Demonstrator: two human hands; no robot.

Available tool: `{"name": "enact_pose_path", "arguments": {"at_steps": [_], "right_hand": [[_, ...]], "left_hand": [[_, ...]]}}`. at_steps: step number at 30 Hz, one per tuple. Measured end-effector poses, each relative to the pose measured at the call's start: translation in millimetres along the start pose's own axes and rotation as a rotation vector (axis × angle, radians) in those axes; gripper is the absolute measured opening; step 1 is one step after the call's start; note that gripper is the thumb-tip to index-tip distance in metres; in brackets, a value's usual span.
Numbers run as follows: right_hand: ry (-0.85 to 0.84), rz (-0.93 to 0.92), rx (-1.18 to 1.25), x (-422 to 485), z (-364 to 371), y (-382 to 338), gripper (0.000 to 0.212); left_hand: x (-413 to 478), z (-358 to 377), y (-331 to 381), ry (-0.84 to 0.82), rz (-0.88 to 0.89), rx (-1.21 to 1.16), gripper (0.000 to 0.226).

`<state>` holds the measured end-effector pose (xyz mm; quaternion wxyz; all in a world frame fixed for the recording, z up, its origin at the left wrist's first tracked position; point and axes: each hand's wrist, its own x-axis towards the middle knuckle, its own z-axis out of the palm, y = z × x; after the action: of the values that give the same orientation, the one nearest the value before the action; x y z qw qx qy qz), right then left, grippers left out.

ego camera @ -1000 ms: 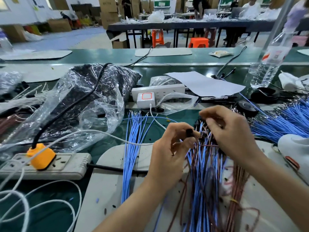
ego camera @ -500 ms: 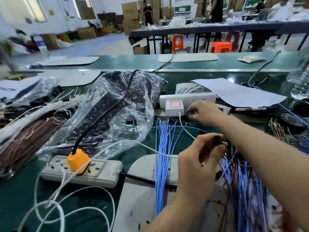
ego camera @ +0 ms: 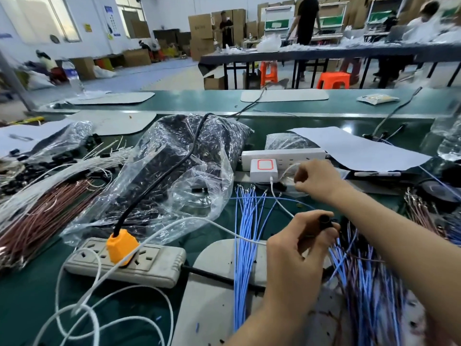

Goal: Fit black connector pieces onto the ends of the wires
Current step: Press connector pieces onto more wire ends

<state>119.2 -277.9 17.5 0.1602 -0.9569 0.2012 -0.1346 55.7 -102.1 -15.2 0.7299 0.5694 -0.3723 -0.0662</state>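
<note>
The left hand (ego camera: 299, 248) pinches a black connector piece (ego camera: 325, 220) between thumb and fingertips over the blue-and-brown wire bundle (ego camera: 361, 270) at the green bench's (ego camera: 25, 303) near right. The right hand (ego camera: 316, 182) is further back by the white power strip (ego camera: 282, 156), fingers curled; what they grasp, I cannot tell. This seems a fetching step: next, a wire end must be aligned with the connector's opening.

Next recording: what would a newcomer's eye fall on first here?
The orange plug in the grey power strip, front left, stands out most. To its right, blue wires fan down the middle, next to the left hand, which pinches a black connector piece. A crumpled clear plastic bag of dark parts fills the centre behind them.
</note>
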Motion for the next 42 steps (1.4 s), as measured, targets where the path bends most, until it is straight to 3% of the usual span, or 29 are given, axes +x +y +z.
{"name": "enact_pose_path", "arguments": {"at_steps": [6,10,13,18,23,32,38,40,42], "right_hand": [[0.168,-0.027,0.348,-68,-40,17,0.016],[0.271,-0.004,0.771,-142,-53,16,0.016],[0.384,0.014,0.894,-188,-56,13,0.014],[0.383,0.034,1.031,-209,-59,15,0.018],[0.400,-0.099,1.008,-215,-58,11,0.010],[0.404,-0.140,0.881,-217,-55,13,0.014],[0.439,-0.338,0.299,-212,-56,21,0.011],[0.383,-0.306,0.345,-211,-56,23,0.011],[0.286,-0.145,0.682,-209,-57,21,0.015]], "left_hand": [[-3,0,-2,-0.064,0.066,0.075,0.018],[-6,4,-1,-0.129,0.118,0.087,0.023],[-11,12,1,-0.209,0.131,0.086,0.029],[-16,19,5,-0.252,0.085,0.042,0.031],[-17,19,6,-0.258,0.052,0.037,0.022],[-16,18,7,-0.271,0.089,0.111,0.027],[-13,14,5,-0.273,0.182,0.269,0.020],[-13,14,5,-0.282,0.171,0.281,0.019],[-13,15,7,-0.274,0.138,0.265,0.019]]}}
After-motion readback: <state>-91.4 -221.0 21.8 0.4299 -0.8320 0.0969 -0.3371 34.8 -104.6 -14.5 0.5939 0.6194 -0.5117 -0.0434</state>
